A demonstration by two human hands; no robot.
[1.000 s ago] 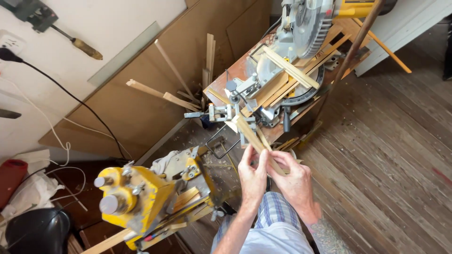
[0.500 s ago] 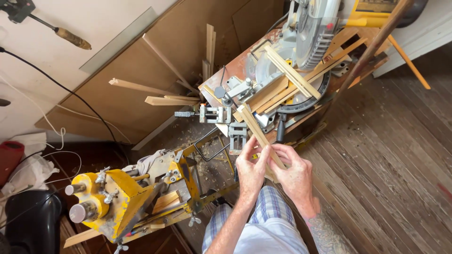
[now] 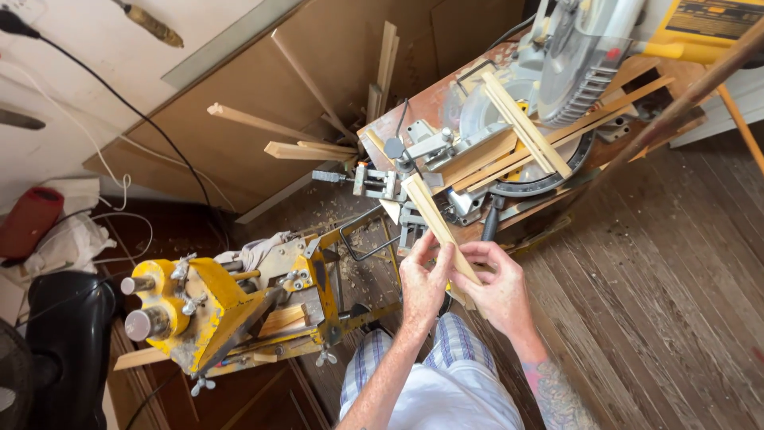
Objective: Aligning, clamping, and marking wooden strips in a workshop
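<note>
Both my hands hold a short bundle of thin pale wooden strips (image 3: 434,219) in front of me. My left hand (image 3: 420,280) pinches the strips from the left side. My right hand (image 3: 497,288) grips their lower end from the right. The strips slant up and to the left, toward a miter saw (image 3: 557,72) on a wooden bench (image 3: 422,103). More long wooden strips (image 3: 525,131) lie crossed on the saw's base.
A yellow metal clamping machine (image 3: 215,306) stands at the lower left. Loose wooden slats (image 3: 310,147) lean against brown panels behind it. A black cable (image 3: 135,111) runs down the white wall. Plank flooring (image 3: 676,279) spreads to the right. A black bin (image 3: 68,334) sits far left.
The view has tilted down and shifted, so the saw and yellow machine sit differently in frame. My hands keep hold of the strips, turning them slightly.
</note>
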